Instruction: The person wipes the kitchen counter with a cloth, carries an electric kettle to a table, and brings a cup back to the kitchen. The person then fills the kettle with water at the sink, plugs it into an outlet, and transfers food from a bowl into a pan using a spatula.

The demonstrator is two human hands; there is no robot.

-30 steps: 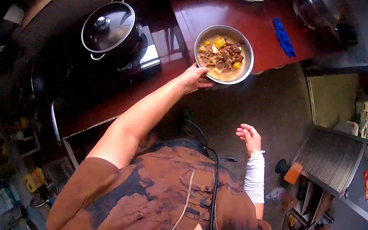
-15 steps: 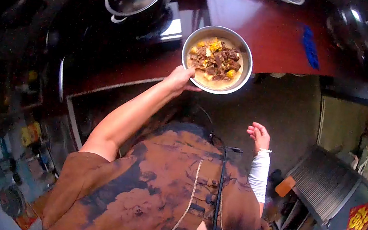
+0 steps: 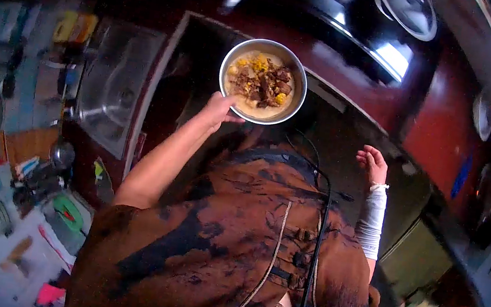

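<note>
My left hand (image 3: 220, 111) grips a round metal bowl (image 3: 294, 107) by its near left rim, with the thumb at the edge and fingers underneath. Inside the bowl lie dark brown meat chunks (image 3: 266, 90) and yellow corn pieces (image 3: 260, 63) in a pale broth. The bowl is held out in front of my body, above the floor. Out to the right, my right hand (image 3: 373, 164) hangs in the air, fingers loosely bent and holding nothing. A white sleeve (image 3: 370, 220) covers that forearm.
Ahead runs a dark red counter (image 3: 355, 100) with a black cooktop (image 3: 347, 22) and a glass-lidded pot (image 3: 410, 10). A blue cloth-like item (image 3: 462, 176) rests on its right part. To the left are a metal sink (image 3: 112, 89), a ladle (image 3: 62, 155) and a cluttered white surface (image 3: 21, 253).
The view has turned left: the sink has come into sight, and the pot and cooktop have shifted right. My left hand still holds the bowl, and my right hand remains free.
</note>
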